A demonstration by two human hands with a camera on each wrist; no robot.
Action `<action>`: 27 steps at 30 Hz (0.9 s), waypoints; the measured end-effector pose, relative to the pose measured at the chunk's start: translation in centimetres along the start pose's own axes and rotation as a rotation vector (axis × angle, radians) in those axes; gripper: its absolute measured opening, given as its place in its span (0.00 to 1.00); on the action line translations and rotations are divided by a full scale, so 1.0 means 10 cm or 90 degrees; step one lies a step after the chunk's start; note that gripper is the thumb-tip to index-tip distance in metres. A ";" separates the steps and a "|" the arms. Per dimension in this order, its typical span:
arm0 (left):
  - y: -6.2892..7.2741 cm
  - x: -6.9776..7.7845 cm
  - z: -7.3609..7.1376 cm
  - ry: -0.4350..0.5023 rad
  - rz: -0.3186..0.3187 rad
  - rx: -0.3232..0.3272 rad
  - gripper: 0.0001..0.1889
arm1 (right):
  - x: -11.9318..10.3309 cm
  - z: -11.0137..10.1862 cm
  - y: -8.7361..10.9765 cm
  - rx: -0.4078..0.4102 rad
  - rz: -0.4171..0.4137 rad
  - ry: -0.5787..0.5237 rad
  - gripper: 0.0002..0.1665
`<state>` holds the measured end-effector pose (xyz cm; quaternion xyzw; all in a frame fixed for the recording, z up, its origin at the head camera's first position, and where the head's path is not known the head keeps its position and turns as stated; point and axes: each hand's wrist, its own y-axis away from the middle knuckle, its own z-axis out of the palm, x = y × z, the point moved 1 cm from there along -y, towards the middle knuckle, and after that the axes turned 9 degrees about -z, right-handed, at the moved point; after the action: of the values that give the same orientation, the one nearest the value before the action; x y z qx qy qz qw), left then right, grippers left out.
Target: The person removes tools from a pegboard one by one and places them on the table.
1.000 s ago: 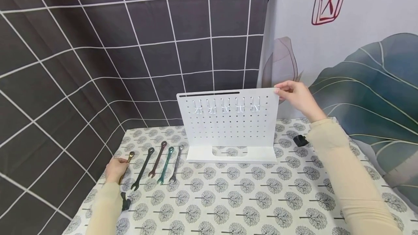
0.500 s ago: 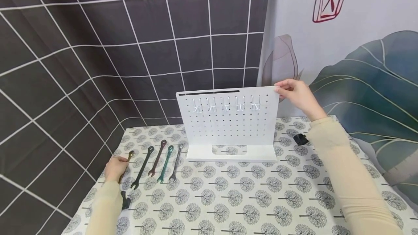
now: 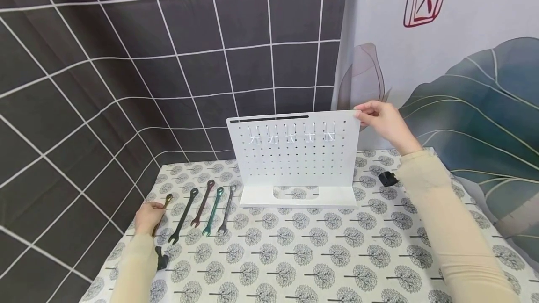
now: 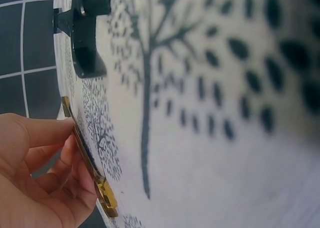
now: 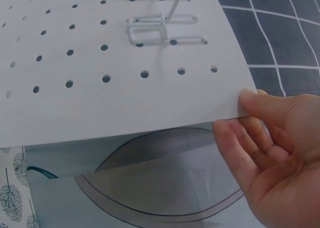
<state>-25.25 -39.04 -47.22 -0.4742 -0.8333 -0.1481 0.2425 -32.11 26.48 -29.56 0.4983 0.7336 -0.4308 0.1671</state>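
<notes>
At the table's left side my left hand (image 3: 148, 218) pinches a gold wrench (image 4: 85, 148) between thumb and fingers, the wrench lying along the cloth. Just right of it lie a black wrench (image 3: 183, 216), a dark red wrench (image 3: 203, 204), a green wrench (image 3: 213, 211) and a silver wrench (image 3: 228, 209), side by side. A white pegboard (image 3: 294, 165) stands upright on its base, with a row of wire hooks (image 3: 291, 133) near the top. My right hand (image 3: 384, 123) pinches the board's upper right corner, thumb on the front face in the right wrist view.
The tree-print tablecloth (image 3: 290, 256) covers the table. A small black object (image 3: 387, 179) sits right of the pegboard, and another black piece (image 3: 161, 258) is beside the left wrist. A dark grid curtain (image 3: 202, 60) hangs behind and to the left.
Both hands keep their grip and place, on the gold wrench and on the pegboard corner. The head view has shifted very slightly.
</notes>
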 end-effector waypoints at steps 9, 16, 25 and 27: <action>-0.01 -0.01 0.01 0.012 -0.009 -0.004 0.14 | -0.01 0.00 0.00 0.002 0.004 -0.009 0.22; 0.01 -0.01 0.01 0.034 -0.027 0.000 0.15 | 0.01 0.00 0.00 -0.003 0.007 -0.003 0.22; 0.02 -0.04 -0.04 0.079 -0.005 0.015 0.15 | -0.01 0.01 0.00 -0.003 0.004 -0.002 0.22; 0.03 -0.02 -0.05 0.097 -0.002 0.024 0.15 | -0.01 0.01 0.01 0.002 0.000 0.001 0.22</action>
<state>-24.79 -39.21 -46.90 -0.4555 -0.8159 -0.1682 0.3139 -32.01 26.41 -29.61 0.4988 0.7330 -0.4318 0.1656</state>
